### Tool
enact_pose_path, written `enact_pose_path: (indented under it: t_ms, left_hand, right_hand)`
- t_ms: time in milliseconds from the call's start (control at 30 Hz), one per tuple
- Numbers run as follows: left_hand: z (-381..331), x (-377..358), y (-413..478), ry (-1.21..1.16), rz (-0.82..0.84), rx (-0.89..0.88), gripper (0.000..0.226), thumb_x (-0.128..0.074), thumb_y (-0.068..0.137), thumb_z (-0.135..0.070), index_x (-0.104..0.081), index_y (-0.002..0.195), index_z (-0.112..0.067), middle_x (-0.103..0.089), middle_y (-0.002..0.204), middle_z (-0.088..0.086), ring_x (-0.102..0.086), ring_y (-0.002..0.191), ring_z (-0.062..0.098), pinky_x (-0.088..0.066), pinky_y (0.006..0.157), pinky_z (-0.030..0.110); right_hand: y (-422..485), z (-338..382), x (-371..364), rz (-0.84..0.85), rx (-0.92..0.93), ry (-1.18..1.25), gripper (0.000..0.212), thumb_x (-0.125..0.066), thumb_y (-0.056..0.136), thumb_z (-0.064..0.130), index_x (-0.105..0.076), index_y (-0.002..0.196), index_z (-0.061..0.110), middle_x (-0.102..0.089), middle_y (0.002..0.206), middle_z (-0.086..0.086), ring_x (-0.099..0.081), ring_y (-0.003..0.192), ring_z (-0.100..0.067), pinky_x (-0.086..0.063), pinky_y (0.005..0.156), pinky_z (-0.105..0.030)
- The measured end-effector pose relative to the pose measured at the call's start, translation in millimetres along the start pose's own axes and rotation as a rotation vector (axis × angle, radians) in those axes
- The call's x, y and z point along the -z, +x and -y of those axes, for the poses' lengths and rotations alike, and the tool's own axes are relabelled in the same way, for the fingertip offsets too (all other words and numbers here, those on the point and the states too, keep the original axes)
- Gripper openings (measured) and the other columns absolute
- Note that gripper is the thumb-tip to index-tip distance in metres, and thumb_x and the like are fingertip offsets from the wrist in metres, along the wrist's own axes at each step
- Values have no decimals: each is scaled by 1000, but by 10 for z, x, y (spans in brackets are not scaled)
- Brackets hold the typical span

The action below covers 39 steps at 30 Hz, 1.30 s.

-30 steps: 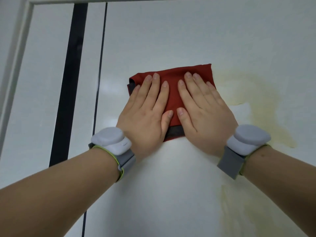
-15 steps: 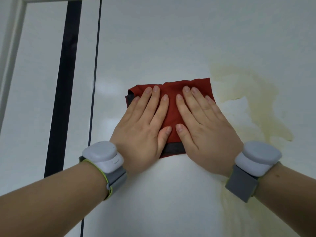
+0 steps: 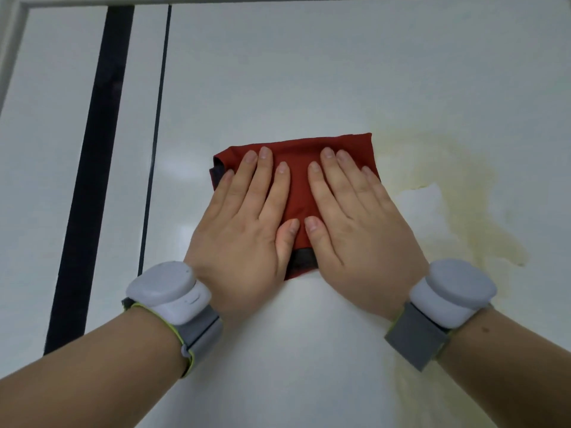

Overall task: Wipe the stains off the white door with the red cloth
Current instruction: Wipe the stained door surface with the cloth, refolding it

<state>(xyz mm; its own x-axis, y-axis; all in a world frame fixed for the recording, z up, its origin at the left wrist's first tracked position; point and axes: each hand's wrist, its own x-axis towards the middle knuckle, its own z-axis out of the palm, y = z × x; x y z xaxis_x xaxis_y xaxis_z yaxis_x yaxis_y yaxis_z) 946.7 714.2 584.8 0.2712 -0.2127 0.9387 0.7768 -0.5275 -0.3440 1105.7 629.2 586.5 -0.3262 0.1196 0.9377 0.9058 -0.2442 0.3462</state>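
Head view: left hand [image 3: 244,233], right hand [image 3: 358,236] flat on red cloth [image 3: 296,168]; white door [image 3: 309,72], yellow stains [image 3: 475,205] right.

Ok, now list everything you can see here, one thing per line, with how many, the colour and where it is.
white door: one, white, fills most of the view
red cloth: one, red with a dark grey edge, folded flat on the door at centre
stains: two patches, yellowish, a large one right of the cloth and a fainter one at lower right
black strip: one, black, runs top to bottom at left
thin dark line: one, dark, just right of the strip
frame: one, pale grey, top left corner
wrist devices: two, light grey on grey bands, one on each wrist
left hand: one, fingers straight, pressing on the cloth's left half
right hand: one, fingers straight, pressing on its right half
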Motion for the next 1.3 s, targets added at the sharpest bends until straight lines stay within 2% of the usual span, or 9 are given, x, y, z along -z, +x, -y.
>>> enact_pose_path:
  t_ms: [233, 567, 1033, 1300]
  left_hand:
    - [-189, 77, -615, -23, 72, -42, 64, -28, 108, -41, -25, 161, -5, -18, 169, 21, -15, 158, 36, -13, 129, 50]
    - [-380, 131, -1066, -40, 135, -13, 64, -27, 109, -40, -19, 162, -5, -12, 170, 21, -8, 159, 36, -9, 130, 50]
    - [-404, 93, -1121, -58, 101, -22, 64, -25, 109, -40, -22, 162, -5, -14, 170, 20, -10, 159, 35, -14, 129, 52]
    - [-266, 122, -889, -30, 118, -74, 65, -23, 109, -42, -22, 162, -4, -15, 169, 21, -11, 159, 35, -13, 129, 51]
  right_hand:
    - [-648, 231, 78, 113, 7, -15, 62, -26, 105, 35, -20, 160, 4, -14, 168, -16, -10, 157, -28, -16, 126, -49]
    - [-1108, 406, 81, 103, -10, 22, 61, -32, 106, 32, -21, 159, 3, -16, 167, -17, -11, 157, -31, -16, 126, -50]
    - [-1153, 434, 61, 68, -12, 66, 61, -36, 104, 31, -26, 157, 4, -19, 166, -16, -13, 156, -30, -20, 125, -52]
    - [-896, 357, 101, 119, -1, 33, 62, -31, 104, 34, -24, 159, 6, -17, 168, -14, -12, 157, -27, -17, 126, -49]
